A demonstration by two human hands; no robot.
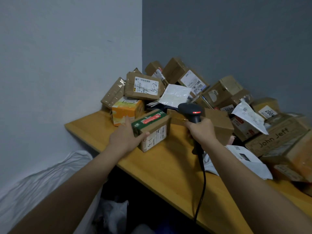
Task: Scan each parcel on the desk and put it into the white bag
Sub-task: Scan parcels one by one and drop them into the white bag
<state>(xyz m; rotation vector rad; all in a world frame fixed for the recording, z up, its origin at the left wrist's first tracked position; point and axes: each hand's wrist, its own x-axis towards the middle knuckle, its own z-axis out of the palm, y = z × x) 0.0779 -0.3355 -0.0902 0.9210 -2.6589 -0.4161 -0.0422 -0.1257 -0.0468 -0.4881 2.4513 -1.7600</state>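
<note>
Fingers of left hand point(125, 138) grip box point(152, 130) near counter point(162, 166) left edge, label up for reading. Right hand point(201, 130) wraps scanner point(192, 114), aimed over it. Bag point(42, 181) waits below, left.

- One head-worn wide-angle view, looking forward and down from above the person's arms.
- It faces the wooden desk point(165, 166) where it meets the room's corner (edges bend with the lens).
- Both forearms run in from the bottom edge, so the desk sits close, within arm's reach.
</note>
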